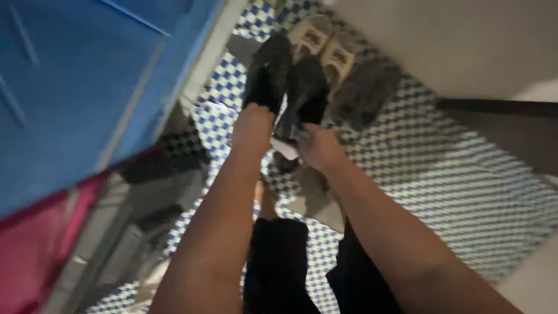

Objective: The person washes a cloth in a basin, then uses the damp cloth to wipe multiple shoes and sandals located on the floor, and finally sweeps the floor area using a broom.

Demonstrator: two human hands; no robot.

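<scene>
My left hand [253, 128] is closed on the heel of a black shoe [268, 70] that points away from me. Right beside it, my right hand [317, 145] grips a second black shoe [308, 90], the two shoes nearly touching. Both arms reach down over a blue-and-white checkered floor [442, 174]. The fingers are mostly hidden by the shoes, and the picture is blurred.
A pair of beige sandals [325, 43] and a grey-brown slipper [366, 90] lie just beyond the black shoes. A blue panel [75, 75] and a pink surface [29, 256] stand at left. A pale wall [453, 40] fills the upper right. My dark trouser legs [279, 261] show below.
</scene>
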